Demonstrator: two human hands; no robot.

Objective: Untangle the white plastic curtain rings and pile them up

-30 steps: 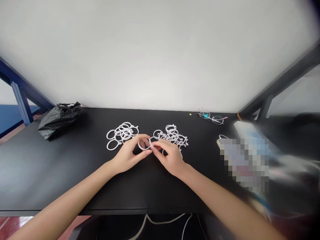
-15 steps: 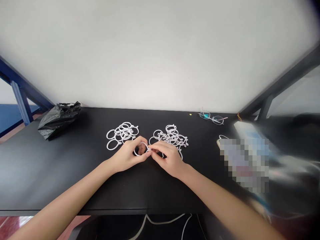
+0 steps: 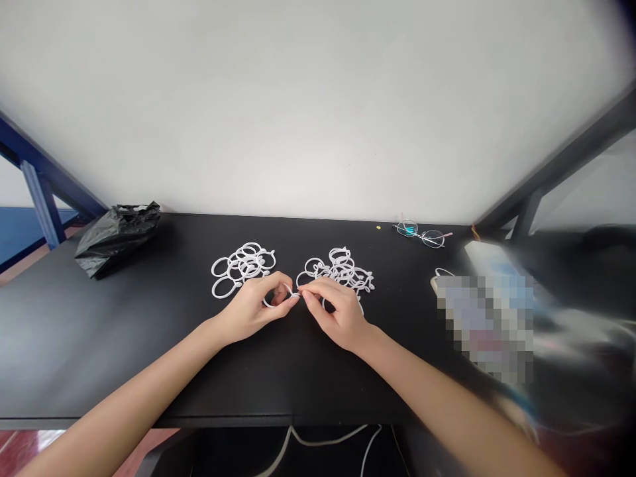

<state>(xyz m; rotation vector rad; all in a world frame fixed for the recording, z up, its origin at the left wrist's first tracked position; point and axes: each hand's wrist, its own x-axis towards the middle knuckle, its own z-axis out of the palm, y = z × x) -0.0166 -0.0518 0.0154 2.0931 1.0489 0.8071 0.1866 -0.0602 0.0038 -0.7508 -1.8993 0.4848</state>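
Note:
My left hand point(image 3: 258, 301) is curled around a white plastic curtain ring point(image 3: 269, 305), pinching it between thumb and fingers. The ring's small end piece points right, toward my right hand point(image 3: 335, 308). Thumb and forefinger of that hand are pinched at this end, and their tips partly hide it. Behind my left hand lies a pile of white rings point(image 3: 229, 287). A second pile of rings with small eyelets point(image 3: 342, 270) lies behind my right hand, which covers part of it.
A crumpled black plastic bag point(image 3: 119, 235) lies at the back left of the black table point(image 3: 209, 387). Eyeglasses point(image 3: 433, 239) rest at the back right. Nearer on the right is a blurred-out, phone-like object point(image 3: 477, 324). Cables point(image 3: 328, 442) hang below the table's front edge.
The ring has turned slightly and shifted a little left in my left hand. My right fingertips have drawn slightly apart from my left thumb. Both piles look unchanged.

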